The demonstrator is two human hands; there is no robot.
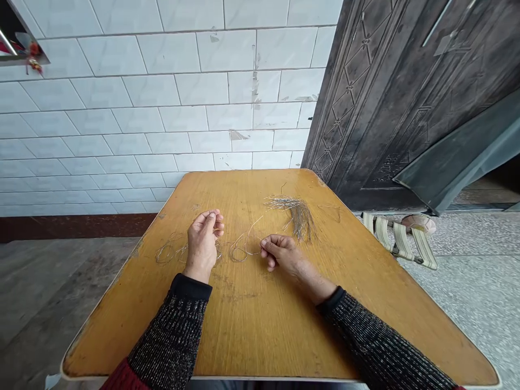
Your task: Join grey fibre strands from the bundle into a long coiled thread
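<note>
My right hand is closed, thumb against forefinger, on the end of a thin wire that curves up and loops over the tabletop. My left hand is raised above the table with thumb and fingers pinched together. What it holds, if anything, is too small to make out. Behind and below that hand lie thin wire loops, partly hidden by it. A bundle of loose, bent wires lies beyond my right hand.
Both hands are over a worn wooden table. Another bent wire lies near its right side. A white tiled wall stands behind, with a dark carved door to the right. A striped-strap stool or chair stands on the floor.
</note>
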